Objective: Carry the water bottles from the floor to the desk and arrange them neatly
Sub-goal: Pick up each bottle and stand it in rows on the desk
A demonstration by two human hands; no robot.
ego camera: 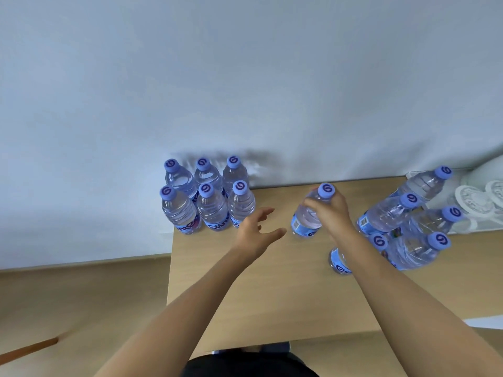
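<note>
- Six clear plastic water bottles with purple caps (207, 198) stand in two rows of three at the light wooden desk's (261, 289) ten o'clock corner.
- The left hand (254, 231) hovers just beside them, fingers spread, holding nothing.
- The right hand (330, 210) grips one upright bottle (309, 216) near its neck (fingertips hidden behind it).
- At three o'clock a loose cluster of bottles (408, 224) overlaps; one is partly hidden by the forearm.

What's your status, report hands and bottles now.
Right hand grips clear plastic blue-capped water bottle on tan wooden desk. Left hand open, empty. Six-bottle block at far left corner. Loose cluster right. Path clear.
</note>
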